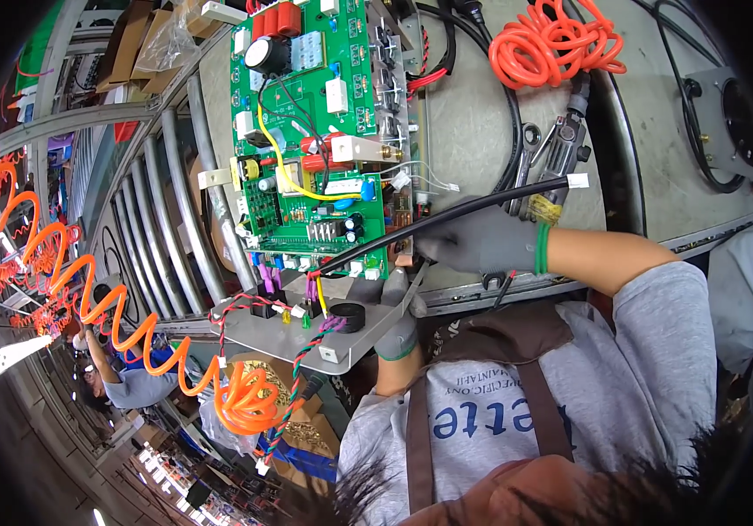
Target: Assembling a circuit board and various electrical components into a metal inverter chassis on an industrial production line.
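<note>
Right arm: elbow bent, right forearm (608, 260) bare and directed inward across the front of the body. Right hand (481, 241): gloved, fingers directed left, fingertip closure not discernible. Left forearm (394, 377): short visible section. Left hand (397, 337): gloved, partly hidden, nearer the torso.

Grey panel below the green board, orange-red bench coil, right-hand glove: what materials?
Grey panel: probably matte sheet metal; thin, crisp edge.
Orange-red coil: likely glossy plastic; bright highlights along loops.
Right-hand glove: seemingly matte fabric; no sheen, weave unclear.
</note>
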`<state>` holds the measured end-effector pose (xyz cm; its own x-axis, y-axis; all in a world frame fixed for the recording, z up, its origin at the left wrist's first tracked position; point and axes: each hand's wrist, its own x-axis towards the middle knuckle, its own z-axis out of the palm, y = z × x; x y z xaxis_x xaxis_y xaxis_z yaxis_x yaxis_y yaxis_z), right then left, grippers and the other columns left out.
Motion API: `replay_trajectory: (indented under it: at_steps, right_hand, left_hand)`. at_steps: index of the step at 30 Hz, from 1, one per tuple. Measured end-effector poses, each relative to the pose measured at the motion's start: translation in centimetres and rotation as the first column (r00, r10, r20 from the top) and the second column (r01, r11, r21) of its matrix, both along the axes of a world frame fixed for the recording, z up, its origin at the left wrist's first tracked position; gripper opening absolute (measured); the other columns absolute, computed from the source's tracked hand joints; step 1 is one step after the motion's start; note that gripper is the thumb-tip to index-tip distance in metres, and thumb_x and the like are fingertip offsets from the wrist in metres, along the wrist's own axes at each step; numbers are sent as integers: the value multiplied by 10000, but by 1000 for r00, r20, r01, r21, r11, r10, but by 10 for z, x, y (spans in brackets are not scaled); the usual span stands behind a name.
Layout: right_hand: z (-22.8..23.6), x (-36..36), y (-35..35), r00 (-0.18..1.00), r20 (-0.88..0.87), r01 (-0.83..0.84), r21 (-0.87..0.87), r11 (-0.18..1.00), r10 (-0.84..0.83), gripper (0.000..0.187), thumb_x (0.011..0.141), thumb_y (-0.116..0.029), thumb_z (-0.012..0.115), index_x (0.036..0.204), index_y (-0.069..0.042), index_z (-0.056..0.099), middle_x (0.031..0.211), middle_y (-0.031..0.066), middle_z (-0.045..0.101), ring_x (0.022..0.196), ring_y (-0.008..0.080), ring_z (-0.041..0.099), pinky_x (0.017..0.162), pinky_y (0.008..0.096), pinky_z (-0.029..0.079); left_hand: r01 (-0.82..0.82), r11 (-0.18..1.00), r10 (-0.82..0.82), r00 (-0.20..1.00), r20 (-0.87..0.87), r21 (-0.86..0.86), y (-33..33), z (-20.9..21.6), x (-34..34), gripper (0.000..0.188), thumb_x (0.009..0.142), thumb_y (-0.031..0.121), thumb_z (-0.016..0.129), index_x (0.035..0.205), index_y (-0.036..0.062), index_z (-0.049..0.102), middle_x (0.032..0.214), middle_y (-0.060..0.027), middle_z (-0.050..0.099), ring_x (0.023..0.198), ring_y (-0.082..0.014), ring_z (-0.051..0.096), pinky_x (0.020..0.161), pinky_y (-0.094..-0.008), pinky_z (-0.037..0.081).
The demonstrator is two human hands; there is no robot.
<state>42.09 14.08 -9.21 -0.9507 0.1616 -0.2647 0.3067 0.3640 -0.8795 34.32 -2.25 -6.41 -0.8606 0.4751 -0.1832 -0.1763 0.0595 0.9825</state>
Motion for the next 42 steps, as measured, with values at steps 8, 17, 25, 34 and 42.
replay_trajectory:
  at_steps: [8, 17, 25, 34, 42]
  right_hand:
    - [-6, 7, -1, 937, -286, -74, 401, 913, 202, 189, 866, -237, 563, 957, -74, 593, 861, 134, 614, 780, 329, 641, 683, 448, 513]
    - [10, -4, 7, 944, -103, -243, 429, 870, 314, 248, 825, -221, 582, 1012, -60, 609, 842, 165, 605, 804, 342, 627, 671, 443, 510]
    - [7, 2, -7, 990, -138, 32, 195, 980, -5, 272, 898, -310, 477, 1022, -111, 617, 928, 130, 641, 856, 331, 635, 746, 420, 513]
    - [-7, 2, -13, 966, -249, 121, 172, 978, -76, 226, 868, -278, 569, 1005, -122, 658, 866, 125, 622, 794, 316, 634, 685, 429, 511]
    - [-1, 5, -7, 965, -262, 68, 260, 963, 2, 192, 854, -245, 574, 984, -129, 656, 821, 109, 605, 766, 305, 631, 621, 433, 503]
  left_hand:
    - [20, 992, -34, 993, -117, -124, 3, 10, 0, 195, 817, 105, 564, 886, -64, 633, 567, -39, 541, 359, -61, 376, 351, -222, 239]
    - [83, 989, -85, 996, -14, -122, 2, 14, -2, 132, 799, 77, 577, 818, -49, 611, 525, -37, 510, 344, -76, 393, 331, -216, 268]
    - [89, 988, -83, 995, 49, -126, 4, 19, -5, 130, 827, 20, 602, 710, -36, 587, 492, -87, 526, 364, -133, 487, 332, -233, 383]
    - [155, 956, -169, 985, -34, -250, -4, 22, -11, 163, 844, 61, 611, 700, -16, 598, 523, -73, 560, 411, -132, 525, 365, -257, 384]
    - [168, 611, -728, 502, -467, -773, -13, 31, -27, 175, 937, 108, 492, 1047, 13, 589, 674, -75, 629, 537, -139, 618, 469, -239, 453]
